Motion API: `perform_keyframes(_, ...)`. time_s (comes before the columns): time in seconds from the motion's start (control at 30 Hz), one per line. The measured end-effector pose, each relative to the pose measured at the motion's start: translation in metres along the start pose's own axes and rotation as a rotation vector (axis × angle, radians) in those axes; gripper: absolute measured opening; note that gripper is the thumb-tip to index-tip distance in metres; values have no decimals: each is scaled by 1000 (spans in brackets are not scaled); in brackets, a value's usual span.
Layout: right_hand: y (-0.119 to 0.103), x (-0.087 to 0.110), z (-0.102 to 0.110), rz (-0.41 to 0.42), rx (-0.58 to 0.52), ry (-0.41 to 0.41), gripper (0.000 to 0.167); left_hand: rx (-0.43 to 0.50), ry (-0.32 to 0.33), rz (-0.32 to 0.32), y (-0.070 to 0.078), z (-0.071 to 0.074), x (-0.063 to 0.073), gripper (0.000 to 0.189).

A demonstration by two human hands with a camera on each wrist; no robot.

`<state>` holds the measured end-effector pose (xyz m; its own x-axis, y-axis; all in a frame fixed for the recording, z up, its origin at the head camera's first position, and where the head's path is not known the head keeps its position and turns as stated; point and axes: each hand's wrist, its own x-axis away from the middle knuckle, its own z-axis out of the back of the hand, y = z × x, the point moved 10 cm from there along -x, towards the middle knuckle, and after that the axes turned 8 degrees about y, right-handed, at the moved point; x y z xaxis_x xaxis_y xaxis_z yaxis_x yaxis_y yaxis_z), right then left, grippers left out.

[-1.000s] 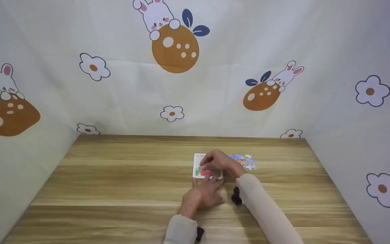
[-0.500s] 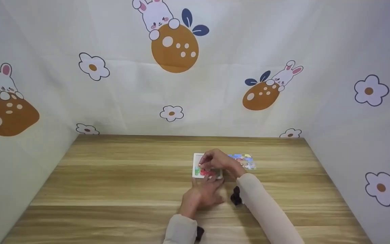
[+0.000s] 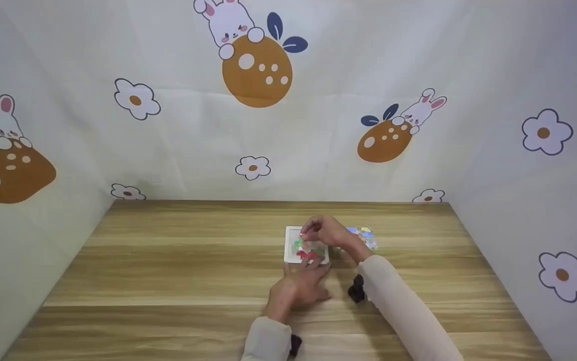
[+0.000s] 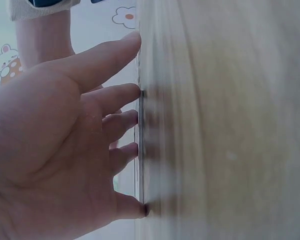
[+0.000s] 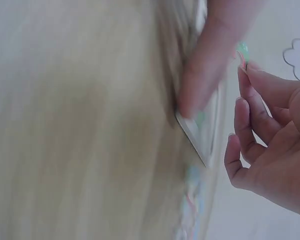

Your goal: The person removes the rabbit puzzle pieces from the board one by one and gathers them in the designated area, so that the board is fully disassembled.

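Observation:
A white-rimmed puzzle tray (image 3: 287, 245) lies on the table with red and green jigsaw pieces (image 3: 306, 255) in it. My left hand (image 3: 298, 288) lies at its near side, fingers spread and nearly straight. Several of its fingertips (image 4: 132, 149) touch the tray's edge. Over the tray's right half is my right hand (image 3: 324, 233), pinching a small green and red jigsaw piece (image 5: 243, 54) between thumb and index finger. The other fingers of that hand are loosely curled. The hands cover part of the tray in the head view.
A group of blue, yellow and multicoloured jigsaw pieces (image 3: 368, 239) lies flat to the right of the tray, partly behind the right wrist. The wood-grain table (image 3: 168, 271) is backed by a cloth (image 3: 188, 130) printed with rabbits and flowers.
My right hand has shifted slightly up and right, lifting with the pinched jigsaw piece. Green no longer shows at the tray's lower left corner. The left hand stays in place.

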<state>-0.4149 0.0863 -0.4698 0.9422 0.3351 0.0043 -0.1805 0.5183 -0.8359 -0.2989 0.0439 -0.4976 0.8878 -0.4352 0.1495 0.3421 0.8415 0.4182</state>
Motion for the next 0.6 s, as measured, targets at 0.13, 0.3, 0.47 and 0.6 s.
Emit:
perform_keyframes(0.13, 5, 7, 19, -20, -46, 17, 12, 0, -5, -1, 1, 1, 1, 70)
perform_keyframes(0.3, 16, 17, 42, -27, -53, 47, 14, -1, -11, 1, 0, 0, 2, 69)
perform_keyframes(0.47, 23, 27, 59, 1, 7, 75, 13, 1, -8, 5, 0, 0, 1, 68)
perform_keyframes(0.6, 32, 36, 65, 3, 3, 59, 14, 23, -3, 7, 1, 0, 1, 68)
